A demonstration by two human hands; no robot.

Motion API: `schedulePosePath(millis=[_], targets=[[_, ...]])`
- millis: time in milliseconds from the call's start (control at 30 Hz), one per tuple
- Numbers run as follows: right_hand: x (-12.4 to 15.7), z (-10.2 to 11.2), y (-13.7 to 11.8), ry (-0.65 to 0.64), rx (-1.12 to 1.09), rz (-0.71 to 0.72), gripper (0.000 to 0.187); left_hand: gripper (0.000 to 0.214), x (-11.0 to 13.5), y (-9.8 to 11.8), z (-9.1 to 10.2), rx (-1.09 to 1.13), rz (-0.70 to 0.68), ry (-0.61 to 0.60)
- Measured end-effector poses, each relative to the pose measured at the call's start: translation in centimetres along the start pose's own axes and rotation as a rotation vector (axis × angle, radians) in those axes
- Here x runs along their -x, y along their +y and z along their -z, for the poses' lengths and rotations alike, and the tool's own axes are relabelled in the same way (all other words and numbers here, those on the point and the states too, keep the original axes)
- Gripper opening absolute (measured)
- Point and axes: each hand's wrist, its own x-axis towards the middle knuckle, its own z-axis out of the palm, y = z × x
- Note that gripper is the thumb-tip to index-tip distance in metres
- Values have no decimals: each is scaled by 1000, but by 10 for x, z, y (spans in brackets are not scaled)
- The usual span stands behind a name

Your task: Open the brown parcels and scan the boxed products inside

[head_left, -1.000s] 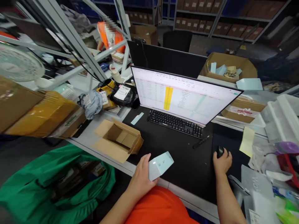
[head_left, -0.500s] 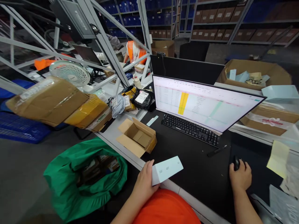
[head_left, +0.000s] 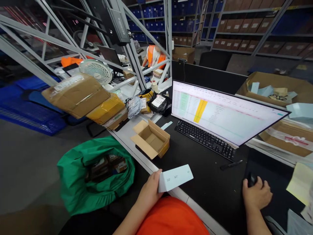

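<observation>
A pale blue box point(head_left: 176, 178) with small dark print is gripped by its left end in my left hand point(head_left: 151, 186), over the desk's front edge. My right hand point(head_left: 257, 193) rests on a black computer mouse point(head_left: 251, 179) at the right of the desk. Beyond the pale box stands an open cardboard box point(head_left: 162, 150), its flaps spread and no contents visible inside. The monitor point(head_left: 227, 114) shows a spreadsheet with an orange-yellow column and a green one. In front of it lies a black keyboard point(head_left: 205, 139).
A green sack point(head_left: 73, 182) holding parcels stands left of the desk. Taped cartons point(head_left: 75, 94) jut out at the left. Wrapped parcels point(head_left: 157, 103) lie behind the open box. A pen point(head_left: 231, 165) and yellow paper point(head_left: 299, 182) are on the right. A person point(head_left: 154, 57) sits beyond the frame.
The view has turned left, so the scene sits further right. On the screen, the spreadsheet's coloured columns have shifted. Both hands keep their holds on the box and the mouse.
</observation>
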Motion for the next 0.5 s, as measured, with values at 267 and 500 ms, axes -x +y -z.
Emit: schedulePosePath(millis=[267, 500], targets=[[47, -46, -122, -234, -281, 349, 65, 60, 41, -7, 12, 85, 72, 125], [92, -73, -301, -609, -729, 531, 124, 65, 114, -53, 14, 262, 268, 369]])
